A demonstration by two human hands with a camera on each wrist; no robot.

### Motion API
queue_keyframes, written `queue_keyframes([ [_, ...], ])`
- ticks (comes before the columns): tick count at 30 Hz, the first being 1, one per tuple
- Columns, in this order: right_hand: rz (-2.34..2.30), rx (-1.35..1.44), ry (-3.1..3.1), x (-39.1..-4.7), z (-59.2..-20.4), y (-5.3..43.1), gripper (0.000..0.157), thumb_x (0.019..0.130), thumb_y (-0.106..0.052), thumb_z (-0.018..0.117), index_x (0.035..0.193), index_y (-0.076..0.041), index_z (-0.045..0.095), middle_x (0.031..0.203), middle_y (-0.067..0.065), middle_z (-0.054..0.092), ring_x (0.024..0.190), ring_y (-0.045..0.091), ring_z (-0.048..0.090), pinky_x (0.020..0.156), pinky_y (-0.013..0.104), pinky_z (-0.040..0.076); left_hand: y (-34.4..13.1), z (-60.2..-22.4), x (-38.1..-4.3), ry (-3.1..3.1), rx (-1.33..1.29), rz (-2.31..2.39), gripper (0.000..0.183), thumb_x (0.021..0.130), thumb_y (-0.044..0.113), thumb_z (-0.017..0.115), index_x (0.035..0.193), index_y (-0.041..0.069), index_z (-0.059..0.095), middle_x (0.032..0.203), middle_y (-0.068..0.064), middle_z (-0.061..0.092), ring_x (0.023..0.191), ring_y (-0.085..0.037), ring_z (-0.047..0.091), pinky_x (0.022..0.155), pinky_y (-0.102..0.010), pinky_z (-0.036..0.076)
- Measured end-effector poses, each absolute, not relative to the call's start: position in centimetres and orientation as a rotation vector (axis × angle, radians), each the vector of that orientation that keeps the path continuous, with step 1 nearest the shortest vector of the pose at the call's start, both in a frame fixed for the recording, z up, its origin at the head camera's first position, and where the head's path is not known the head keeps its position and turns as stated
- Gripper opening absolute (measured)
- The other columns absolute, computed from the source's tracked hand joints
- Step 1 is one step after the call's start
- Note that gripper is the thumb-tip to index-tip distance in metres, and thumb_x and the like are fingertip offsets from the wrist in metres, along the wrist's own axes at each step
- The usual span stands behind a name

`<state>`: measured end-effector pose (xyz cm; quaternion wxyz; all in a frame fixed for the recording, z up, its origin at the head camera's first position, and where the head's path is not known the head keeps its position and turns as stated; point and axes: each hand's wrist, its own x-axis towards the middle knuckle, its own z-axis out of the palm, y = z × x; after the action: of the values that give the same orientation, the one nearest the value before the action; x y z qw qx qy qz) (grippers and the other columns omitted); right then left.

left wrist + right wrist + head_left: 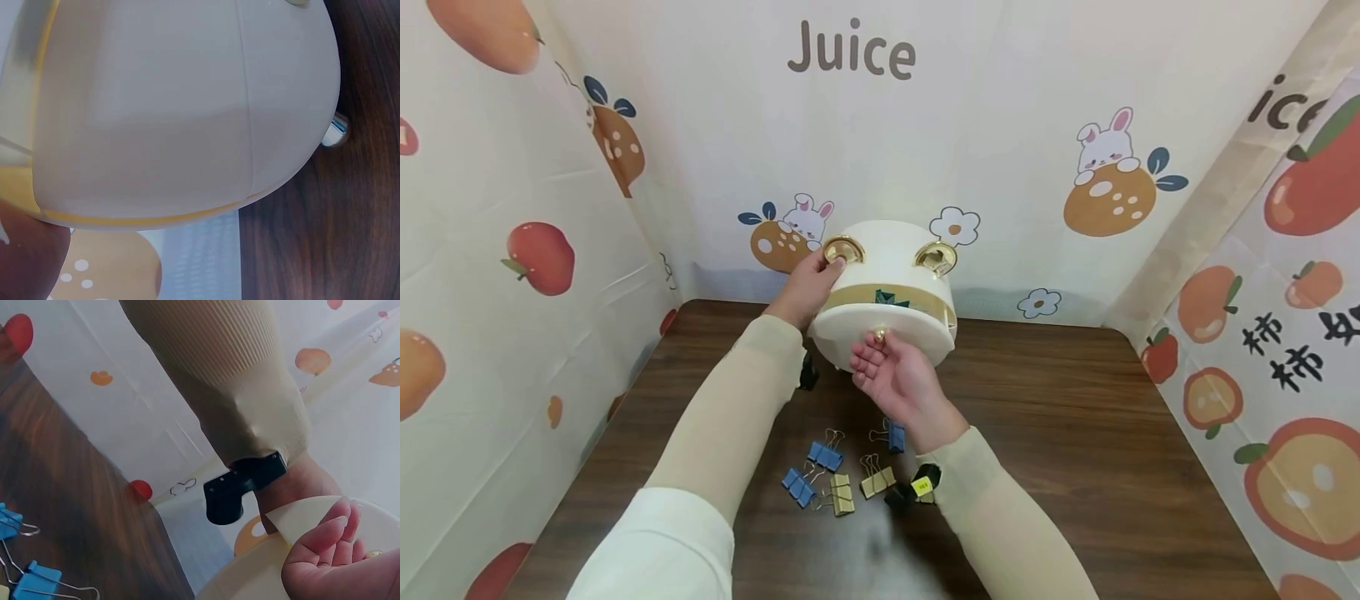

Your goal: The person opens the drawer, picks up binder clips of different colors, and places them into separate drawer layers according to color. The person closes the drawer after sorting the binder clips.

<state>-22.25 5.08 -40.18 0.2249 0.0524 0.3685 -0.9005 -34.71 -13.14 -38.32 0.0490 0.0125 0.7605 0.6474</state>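
Observation:
A white rounded box [891,254] with two gold ring-shaped fittings [936,257] on top stands against the back curtain. Its oval front panel [838,329] stands out from the body, and a dark green item [889,297] shows in the gap behind it. My left hand [801,292] holds the box's upper left side, thumb at the left gold fitting. At the panel's middle, my right hand [901,375] pinches a small gold knob [880,334], palm turned up and the other fingers curled. In the left wrist view, the box's side [156,112] fills most of the picture.
Several blue binder clips [825,456] and yellow binder clips [842,494] lie on the dark wooden table [1045,450] in front of the box, some partly under my right forearm. Printed curtains [1000,108] enclose the table at the back and both sides.

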Motion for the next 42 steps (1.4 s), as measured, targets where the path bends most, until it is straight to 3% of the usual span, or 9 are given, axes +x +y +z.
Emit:
queue_keyframes([
  [20, -2.439, 0.192, 1.19, -25.3, -39.8, 5.0, 0.038, 0.115, -0.033, 0.028, 0.102, -0.008, 0.054, 0.095, 0.008, 0.067, 0.087, 0.021, 0.061, 0.077, 0.031, 0.045, -13.3, -38.1, -34.7, 2.357, 0.095, 1.957, 0.047, 0.11, 0.036, 0.051, 0.153, 0.018, 0.048, 0.143, -0.005, 0.055, 0.124, -0.022, 0.051, 0.106, -0.042, 0.042],
  [30, -2.426, 0.22, 1.213, -26.3, -39.5, 5.2, 0.04, 0.115, -0.035, 0.028, 0.102, -0.007, 0.055, 0.09, 0.007, 0.067, 0.084, 0.02, 0.062, 0.071, 0.03, 0.048, -13.0, -37.6, -34.3, 2.344, 0.034, 1.965, 0.045, 0.109, 0.037, 0.053, 0.149, 0.018, 0.054, 0.134, -0.008, 0.06, 0.118, -0.024, 0.056, 0.1, -0.045, 0.047],
  [42, -2.385, 0.192, 1.32, -26.6, -39.9, 5.5, 0.04, 0.114, -0.036, 0.032, 0.099, -0.008, 0.056, 0.082, 0.004, 0.064, 0.075, 0.019, 0.061, 0.068, 0.029, 0.047, -12.8, -37.5, -34.2, 2.371, 0.009, 1.94, 0.047, 0.109, 0.039, 0.052, 0.151, 0.018, 0.052, 0.137, -0.006, 0.058, 0.119, -0.024, 0.055, 0.104, -0.046, 0.045],
])
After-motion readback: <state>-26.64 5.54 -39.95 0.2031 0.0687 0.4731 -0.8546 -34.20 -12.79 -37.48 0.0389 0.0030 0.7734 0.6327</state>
